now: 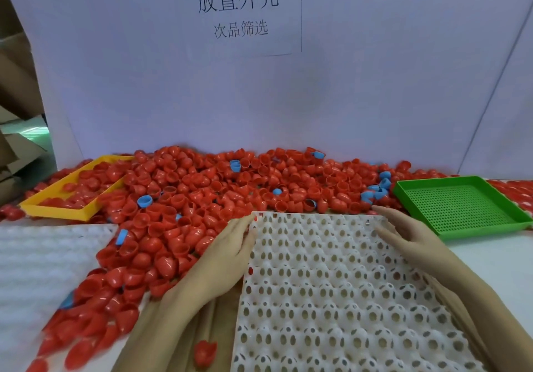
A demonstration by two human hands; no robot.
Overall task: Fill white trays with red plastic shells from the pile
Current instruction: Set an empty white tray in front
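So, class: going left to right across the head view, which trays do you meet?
Yellow tray → white tray at the left edge → white tray between the hands → green tray.

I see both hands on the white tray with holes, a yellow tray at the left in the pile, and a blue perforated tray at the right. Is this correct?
One detail is wrong: the perforated tray at the right is green, not blue; the head view shows it. The rest holds: the left hand and right hand are on the white tray, and the yellow tray sits at the left in the pile.
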